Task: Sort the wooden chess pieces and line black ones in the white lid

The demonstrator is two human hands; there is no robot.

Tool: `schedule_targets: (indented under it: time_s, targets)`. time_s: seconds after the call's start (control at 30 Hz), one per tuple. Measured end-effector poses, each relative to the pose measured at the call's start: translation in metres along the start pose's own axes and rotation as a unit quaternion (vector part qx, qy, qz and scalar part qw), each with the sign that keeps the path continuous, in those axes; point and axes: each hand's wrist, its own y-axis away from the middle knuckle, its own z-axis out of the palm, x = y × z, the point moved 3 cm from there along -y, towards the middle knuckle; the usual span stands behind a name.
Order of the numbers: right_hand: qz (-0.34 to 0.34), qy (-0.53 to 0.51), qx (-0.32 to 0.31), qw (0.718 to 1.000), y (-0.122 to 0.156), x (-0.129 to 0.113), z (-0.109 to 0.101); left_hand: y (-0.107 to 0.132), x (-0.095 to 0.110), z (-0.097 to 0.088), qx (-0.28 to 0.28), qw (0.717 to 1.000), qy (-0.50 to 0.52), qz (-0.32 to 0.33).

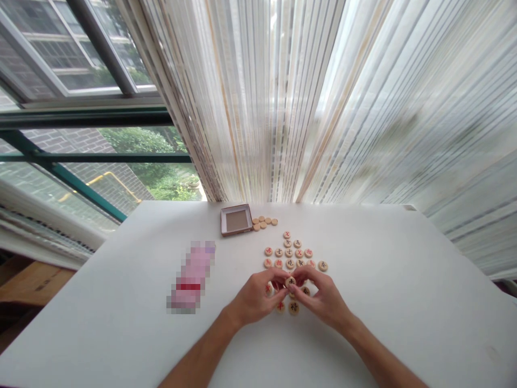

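Note:
Both my hands meet over rows of round wooden xiangqi pieces with red or black characters. The fingertips of my left hand [258, 296] and my right hand [323, 295] pinch one xiangqi piece [290, 281] from its two sides, its black character facing up. Beneath and around the fingers lie other pieces, partly covered, such as a red-marked piece [280, 306] and a black-marked piece [293, 307]. Beyond the hands, more pieces spread out in rows that narrow to a single red-marked piece [286, 235].
An open shallow box [236, 220] stands near the back edge of the white table [388, 312]. Several blank-looking discs [263, 225] lie beside it. A pink, pixelated object [191, 277] rests on the left. Striped curtains [274, 97] and a window are behind.

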Motion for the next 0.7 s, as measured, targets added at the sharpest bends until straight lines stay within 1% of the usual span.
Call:
schedule_targets:
  time_s: [0.17, 0.33, 0.53, 0.7]
  targets:
    - [0.016, 0.003, 0.007, 1.0, 0.0002, 0.0033, 0.0011, 0.0017, -0.0013, 0.0051, -0.015, 1.0, -0.023, 0.009]
    - [0.02, 0.008, 0.01, 1.0, -0.0003, -0.0001, 0.0002, 0.0013, 0.0014, 0.0058, -0.017, 0.999, -0.033, 0.006]
    - [0.016, 0.006, 0.011, 1.0, 0.0002, -0.0025, -0.0023, 0.0004, 0.0002, 0.0048, -0.002, 0.999, -0.041, 0.005]
    - [0.013, -0.02, 0.001, 1.0, 0.0007, -0.0048, -0.0033, -0.0005, 0.0018, 0.0038, 0.005, 1.0, -0.01, 0.004]
